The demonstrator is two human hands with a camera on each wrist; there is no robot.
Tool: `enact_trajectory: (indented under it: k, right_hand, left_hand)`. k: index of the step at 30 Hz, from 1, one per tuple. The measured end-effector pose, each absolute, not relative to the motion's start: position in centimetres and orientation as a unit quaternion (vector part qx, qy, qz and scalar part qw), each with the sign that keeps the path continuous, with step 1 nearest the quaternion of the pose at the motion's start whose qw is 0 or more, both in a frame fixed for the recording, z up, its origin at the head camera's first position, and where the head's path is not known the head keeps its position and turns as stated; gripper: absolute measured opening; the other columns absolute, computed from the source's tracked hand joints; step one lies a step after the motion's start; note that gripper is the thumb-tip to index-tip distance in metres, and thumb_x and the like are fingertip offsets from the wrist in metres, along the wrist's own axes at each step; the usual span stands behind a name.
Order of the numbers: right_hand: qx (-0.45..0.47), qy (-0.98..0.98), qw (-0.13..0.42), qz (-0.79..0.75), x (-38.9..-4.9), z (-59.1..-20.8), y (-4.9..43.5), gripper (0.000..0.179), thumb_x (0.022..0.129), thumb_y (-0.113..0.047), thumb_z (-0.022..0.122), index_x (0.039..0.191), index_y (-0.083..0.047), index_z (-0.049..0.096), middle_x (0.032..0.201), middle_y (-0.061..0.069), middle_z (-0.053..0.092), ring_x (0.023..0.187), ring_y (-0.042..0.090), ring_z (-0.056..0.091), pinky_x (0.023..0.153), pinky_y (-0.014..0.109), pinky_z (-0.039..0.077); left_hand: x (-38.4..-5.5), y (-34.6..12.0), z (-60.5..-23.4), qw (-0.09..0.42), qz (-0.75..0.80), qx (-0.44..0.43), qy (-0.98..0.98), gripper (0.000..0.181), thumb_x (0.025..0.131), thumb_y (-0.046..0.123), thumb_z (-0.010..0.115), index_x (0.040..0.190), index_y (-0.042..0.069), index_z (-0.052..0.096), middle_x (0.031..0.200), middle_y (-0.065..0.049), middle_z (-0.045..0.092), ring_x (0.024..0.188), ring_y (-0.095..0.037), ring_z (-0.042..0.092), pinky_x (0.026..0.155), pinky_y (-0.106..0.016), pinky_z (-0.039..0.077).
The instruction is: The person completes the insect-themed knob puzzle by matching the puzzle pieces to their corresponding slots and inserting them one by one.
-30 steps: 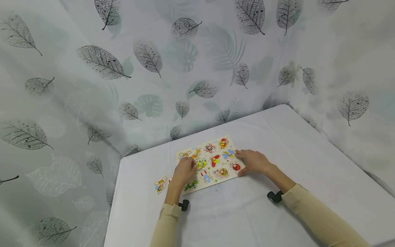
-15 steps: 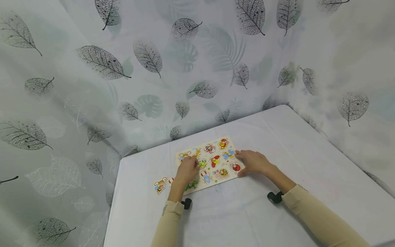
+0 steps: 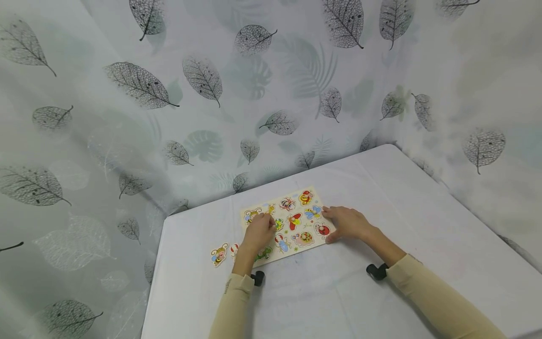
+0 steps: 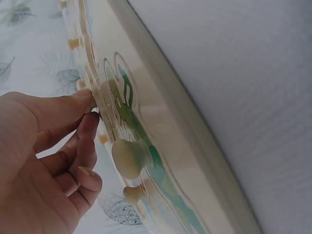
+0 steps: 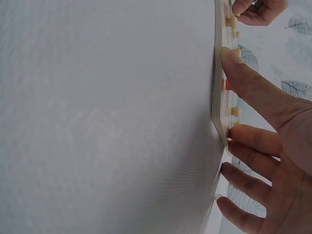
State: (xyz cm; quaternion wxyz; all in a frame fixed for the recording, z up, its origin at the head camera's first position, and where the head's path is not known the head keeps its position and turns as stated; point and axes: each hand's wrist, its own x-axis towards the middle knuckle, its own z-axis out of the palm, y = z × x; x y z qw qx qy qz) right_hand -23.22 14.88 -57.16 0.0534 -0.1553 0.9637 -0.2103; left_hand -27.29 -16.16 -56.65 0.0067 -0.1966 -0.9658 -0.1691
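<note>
A wooden knob puzzle board with colourful insect pieces lies on the table. My left hand is over its left part, hiding some pieces. In the left wrist view, thumb and forefinger pinch a small knob, mostly hidden, of a puzzle piece at board level; in the head view a green-spotted piece shows beside those fingertips. A green piece with a round knob sits nearer that wrist camera. My right hand rests at the board's right edge, thumb and fingers spread and touching it.
Left of the board, a loose bee piece lies on the white tablecloth. A red-and-white piece beside it is partly covered by my left arm. A leaf-patterned curtain stands behind the table.
My left hand has shifted slightly right over the board, then nearly settled, fingertips by the green-spotted piece. The right hand has stayed at the board's edge.
</note>
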Motion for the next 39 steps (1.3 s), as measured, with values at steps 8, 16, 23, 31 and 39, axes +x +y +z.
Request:
enact_trajectory:
  k: [8, 16, 23, 31, 39]
  right_hand:
    - [-0.159, 0.965, 0.049, -0.204, -23.3, -57.3, 15.0, 0.097, 0.066, -0.049, 0.092, 0.145, -0.006, 0.056, 0.154, 0.010, 0.046, 0.142, 0.037, 0.041, 0.107, 0.064, 0.038]
    - [-0.157, 0.965, 0.051, -0.205, -23.3, -57.4, 14.9, 0.098, 0.066, -0.050, 0.092, 0.145, -0.006, 0.055, 0.155, 0.009, 0.046, 0.142, 0.036, 0.040, 0.109, 0.063, 0.037]
    - [-0.160, 0.965, 0.051, -0.204, -23.3, -57.4, 14.9, 0.098, 0.067, -0.049, 0.092, 0.146, -0.006, 0.054, 0.155, 0.010, 0.045, 0.142, 0.037, 0.040, 0.108, 0.063, 0.038]
    - [-0.158, 0.962, 0.057, -0.214, -23.2, -57.3, 14.8, 0.097, 0.068, -0.047, 0.092, 0.147, -0.006, 0.053, 0.156, 0.010, 0.044, 0.143, 0.036, 0.039, 0.109, 0.063, 0.037]
    - [-0.159, 0.963, 0.055, -0.212, -23.1, -57.2, 14.9, 0.096, 0.069, -0.046, 0.092, 0.146, -0.005, 0.053, 0.155, 0.011, 0.044, 0.143, 0.037, 0.039, 0.110, 0.063, 0.036]
  left_hand:
    - [-27.3, -16.1, -56.6, -0.003, -0.166, -0.198, -0.966, 0.006, 0.098, 0.016, 0.067, 0.097, 0.012, 0.064, 0.096, 0.001, 0.056, 0.091, -0.018, 0.053, 0.076, -0.036, 0.049]
    - [-27.2, -16.1, -56.7, -0.003, -0.182, -0.196, -0.964, 0.007, 0.099, 0.015, 0.067, 0.101, 0.009, 0.064, 0.096, 0.000, 0.056, 0.088, -0.017, 0.052, 0.074, -0.036, 0.050]
    - [-26.6, -16.3, -56.7, -0.023, -0.189, -0.178, -0.965, 0.013, 0.098, 0.016, 0.067, 0.108, 0.009, 0.064, 0.097, -0.001, 0.053, 0.087, -0.017, 0.050, 0.075, -0.036, 0.048]
    - [-25.4, -17.3, -56.5, -0.018, -0.189, -0.158, -0.969, 0.027, 0.096, 0.023, 0.070, 0.117, 0.007, 0.065, 0.109, -0.005, 0.056, 0.096, -0.018, 0.057, 0.084, -0.039, 0.053]
    - [-24.1, -21.2, -56.0, 0.012, -0.204, -0.122, -0.971, 0.028, 0.095, 0.021, 0.072, 0.119, 0.007, 0.067, 0.111, -0.005, 0.055, 0.101, -0.020, 0.055, 0.083, -0.038, 0.054]
